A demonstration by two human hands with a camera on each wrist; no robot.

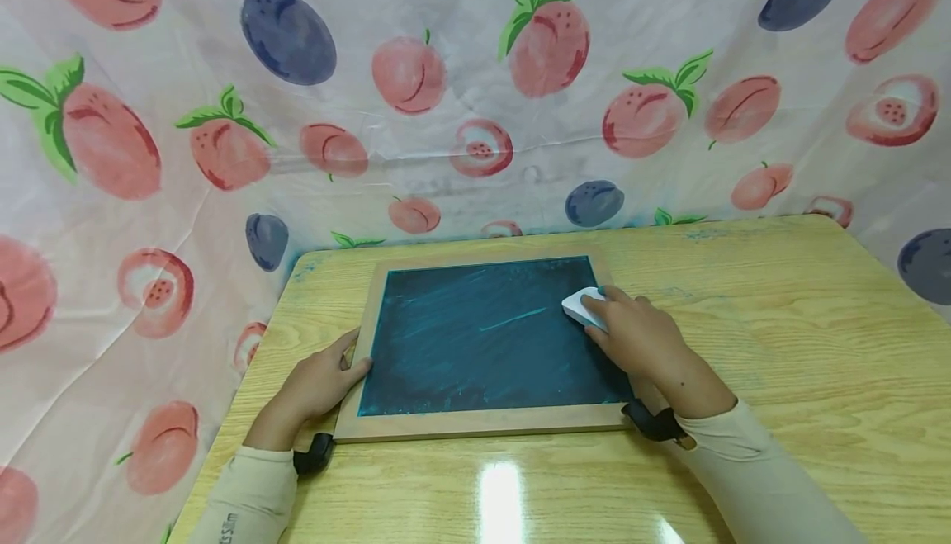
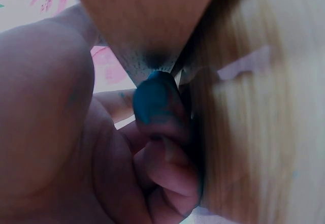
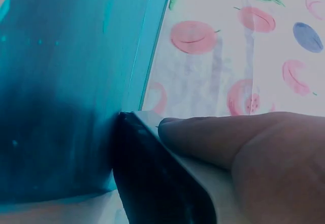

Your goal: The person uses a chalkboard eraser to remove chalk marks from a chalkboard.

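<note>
A small chalkboard [image 1: 453, 354] in a light wooden frame [image 1: 483, 422] lies on the table, its dark surface streaked with teal chalk. One brighter teal line crosses its middle. My left hand [image 1: 315, 383] grips the frame's left side, thumb on top; in the left wrist view its curled fingers [image 2: 170, 168] meet the frame's edge, one fingertip coated in teal. Near the board's upper right, my right hand [image 1: 642, 338] holds a white board eraser [image 1: 583, 306]. The right wrist view shows the eraser's dark pad [image 3: 157, 173] against the board, tilted in that view, with a finger along its white back.
The yellow wood-grain table [image 1: 787, 346] extends to the right of the board and in front of it, with faint teal dust near its back edge. Behind it hangs a fruit-patterned cloth [image 1: 475, 115]. Black straps [image 1: 654, 422] sit at both wrists.
</note>
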